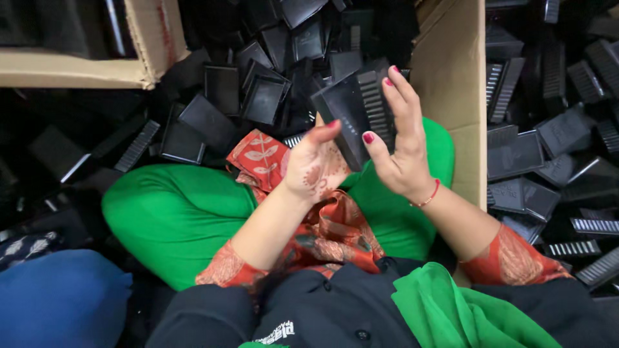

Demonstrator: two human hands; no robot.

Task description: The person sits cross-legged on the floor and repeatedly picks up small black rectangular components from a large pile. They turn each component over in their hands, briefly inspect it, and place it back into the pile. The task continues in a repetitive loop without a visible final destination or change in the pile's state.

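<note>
Both hands are raised over my lap, which is covered in green cloth. My left hand (314, 166) holds a black rectangular plastic case (345, 113) from below, thumb on its face. My right hand (401, 143) presses a black ribbed plastic piece (376, 103) against the case's right side, fingers flat along it. Red patterned sleeves cover both forearms.
A heap of black plastic trays and ribbed parts (258, 77) lies ahead of my knees. More of them (554, 148) fill the right side. A cardboard box wall (451, 77) stands to the right of my hands, another box (77, 64) at the upper left. A blue cushion (61, 299) lies lower left.
</note>
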